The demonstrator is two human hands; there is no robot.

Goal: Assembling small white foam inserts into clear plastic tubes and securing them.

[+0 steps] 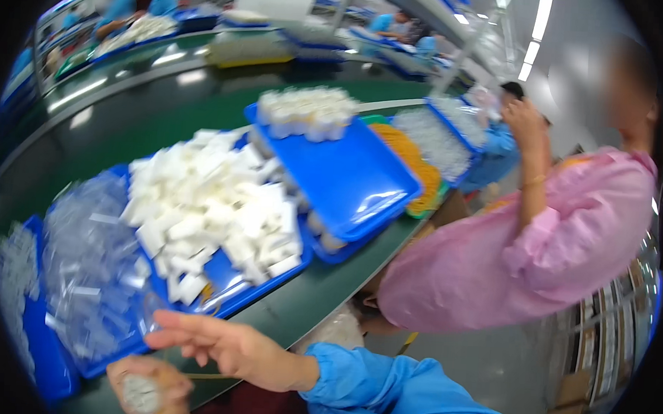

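My left hand [172, 389] is closed around a round white bundle [140, 395] with a speckled end, at the lower left near the table's front edge. Just above and to the right of it, my right hand [225, 348] has its fingers stretched out, pointing left. A thin tan strand [217, 377], perhaps a rubber band, runs from beside my left hand to below my right wrist. Beyond my hands lies a blue tray [269, 282] heaped with white block-like pieces [206, 194]. Left of it, another tray holds clear plastic pieces [92, 263]. Blur hides the finer detail.
An inclined blue tray [333, 174] carries several white bundles [306, 110]. Orange bands [407, 162] fill a tray beside it. A person in a pink garment [522, 245] stands close at the right. The green table [305, 295] has a front edge; other people work farther back.
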